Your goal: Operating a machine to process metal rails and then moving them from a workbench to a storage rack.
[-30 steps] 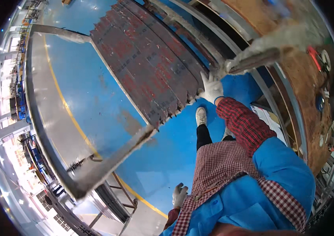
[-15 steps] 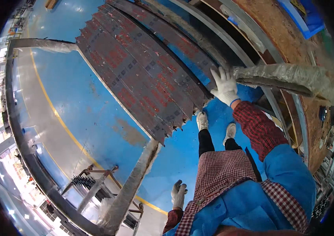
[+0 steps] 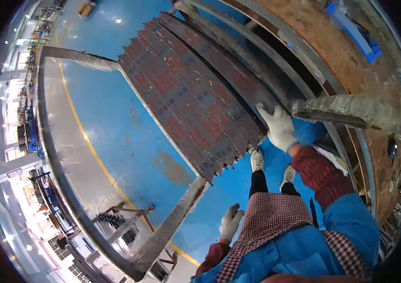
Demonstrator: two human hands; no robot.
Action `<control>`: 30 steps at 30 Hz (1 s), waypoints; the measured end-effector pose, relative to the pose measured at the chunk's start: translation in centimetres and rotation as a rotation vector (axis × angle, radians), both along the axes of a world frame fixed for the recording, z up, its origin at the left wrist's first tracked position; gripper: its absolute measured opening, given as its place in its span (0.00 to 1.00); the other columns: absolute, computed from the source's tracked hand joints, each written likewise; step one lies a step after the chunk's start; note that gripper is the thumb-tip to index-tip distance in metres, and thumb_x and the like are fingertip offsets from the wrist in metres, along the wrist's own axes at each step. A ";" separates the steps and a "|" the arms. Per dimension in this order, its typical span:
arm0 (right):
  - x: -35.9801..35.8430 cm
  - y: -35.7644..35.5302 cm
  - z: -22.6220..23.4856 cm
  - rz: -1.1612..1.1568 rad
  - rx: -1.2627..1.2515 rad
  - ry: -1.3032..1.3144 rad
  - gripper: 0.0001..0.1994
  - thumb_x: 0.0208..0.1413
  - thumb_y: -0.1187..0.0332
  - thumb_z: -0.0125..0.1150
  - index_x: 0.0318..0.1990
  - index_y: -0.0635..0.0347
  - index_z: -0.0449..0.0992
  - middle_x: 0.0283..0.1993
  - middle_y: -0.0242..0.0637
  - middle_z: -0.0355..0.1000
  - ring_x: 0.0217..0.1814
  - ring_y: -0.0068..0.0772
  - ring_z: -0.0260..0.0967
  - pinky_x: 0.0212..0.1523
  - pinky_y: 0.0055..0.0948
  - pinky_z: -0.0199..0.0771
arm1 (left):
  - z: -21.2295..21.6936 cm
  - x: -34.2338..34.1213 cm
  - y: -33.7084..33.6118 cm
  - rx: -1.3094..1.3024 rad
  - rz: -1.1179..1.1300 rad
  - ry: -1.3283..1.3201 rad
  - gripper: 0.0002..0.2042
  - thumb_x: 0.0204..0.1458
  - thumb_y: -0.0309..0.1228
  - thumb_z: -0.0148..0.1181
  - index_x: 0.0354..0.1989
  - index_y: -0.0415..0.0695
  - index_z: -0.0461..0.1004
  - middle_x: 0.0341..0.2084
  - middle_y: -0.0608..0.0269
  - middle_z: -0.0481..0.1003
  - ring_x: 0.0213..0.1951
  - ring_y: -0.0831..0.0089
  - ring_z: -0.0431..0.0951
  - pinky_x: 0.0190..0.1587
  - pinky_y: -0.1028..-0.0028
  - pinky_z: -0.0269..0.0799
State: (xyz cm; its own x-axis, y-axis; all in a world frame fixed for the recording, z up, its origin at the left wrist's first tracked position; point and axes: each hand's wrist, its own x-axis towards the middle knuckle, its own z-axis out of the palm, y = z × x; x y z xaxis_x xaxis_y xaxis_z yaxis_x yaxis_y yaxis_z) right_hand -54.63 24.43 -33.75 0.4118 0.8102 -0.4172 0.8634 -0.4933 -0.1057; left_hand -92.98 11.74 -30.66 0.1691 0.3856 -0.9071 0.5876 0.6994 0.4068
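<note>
Long grey metal strips [image 3: 181, 94] with jagged ends and red and dark printed marks lie side by side on a frame. A separate strip of the same kind [image 3: 224, 61] lies along their right side, a narrow dark gap between them. My right hand [image 3: 280, 127], in a white glove, is at the near end of that separate strip, thumb apart from the fingers; the fingertips are slightly blurred. My left hand [image 3: 231, 222], also gloved, hangs beside my checked apron [image 3: 276, 212] with loosely bent fingers and nothing in it.
A plastic-wrapped bar [image 3: 332, 108] juts out beside my right hand, before a brown board [image 3: 361, 61] with a blue item [image 3: 358, 37]. Another wrapped bar [image 3: 181, 203] reaches the strips' near left corner. A small rack [image 3: 120, 221] stands on the floor at lower left.
The separate strip lies closer to the others; the blue gap between them has narrowed. My right hand has moved with its near end. The whole view has shifted; my left hand still hangs free.
</note>
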 end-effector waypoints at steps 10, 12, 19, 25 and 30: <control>-2.6 -23.1 16.6 -0.097 0.188 0.110 0.35 0.50 0.62 0.63 0.70 0.35 0.67 0.58 0.54 0.65 0.45 0.58 0.68 0.41 0.47 0.72 | -9.9 22.3 18.2 0.751 -0.288 -0.405 0.25 0.65 0.50 0.49 0.51 0.38 0.77 0.39 0.56 0.79 0.36 0.64 0.76 0.40 0.67 0.74; -2.3 -26.8 20.1 -0.121 0.119 0.079 0.34 0.49 0.62 0.63 0.68 0.36 0.70 0.60 0.55 0.65 0.46 0.58 0.69 0.41 0.47 0.73 | -6.6 28.5 19.0 0.011 0.340 -0.435 0.27 0.67 0.52 0.46 0.54 0.36 0.75 0.44 0.56 0.79 0.41 0.61 0.77 0.49 0.66 0.74; -4.3 -35.3 30.7 -0.158 -0.147 0.089 0.31 0.47 0.64 0.64 0.64 0.37 0.74 0.63 0.56 0.66 0.49 0.56 0.71 0.43 0.46 0.74 | -16.1 28.6 12.3 0.386 0.117 -0.971 0.25 0.59 0.37 0.65 0.64 0.44 0.70 0.55 0.54 0.76 0.52 0.58 0.79 0.51 0.66 0.77; -4.6 -49.4 31.6 -0.147 -0.005 0.089 0.35 0.42 0.65 0.67 0.65 0.43 0.71 0.59 0.52 0.70 0.48 0.53 0.73 0.44 0.43 0.75 | -4.9 25.0 4.6 0.962 -0.627 -0.551 0.15 0.66 0.31 0.53 0.58 0.43 0.73 0.54 0.57 0.78 0.51 0.63 0.79 0.54 0.65 0.75; -3.8 -59.8 29.5 -0.131 0.187 0.035 0.38 0.40 0.65 0.69 0.66 0.50 0.70 0.57 0.49 0.72 0.46 0.51 0.74 0.45 0.42 0.75 | 2.5 18.1 -1.8 0.378 0.184 -0.796 0.16 0.69 0.34 0.50 0.60 0.41 0.73 0.57 0.54 0.77 0.56 0.64 0.77 0.59 0.66 0.72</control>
State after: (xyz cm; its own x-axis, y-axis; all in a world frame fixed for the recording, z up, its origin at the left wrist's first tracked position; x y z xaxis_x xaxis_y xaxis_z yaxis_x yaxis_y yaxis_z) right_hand -58.44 -35.34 -4.24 0.5060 0.8156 -0.2807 0.7877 -0.5696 -0.2349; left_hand -74.84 9.95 -28.16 0.5993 0.7175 -0.3549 -0.0741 0.4912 0.8679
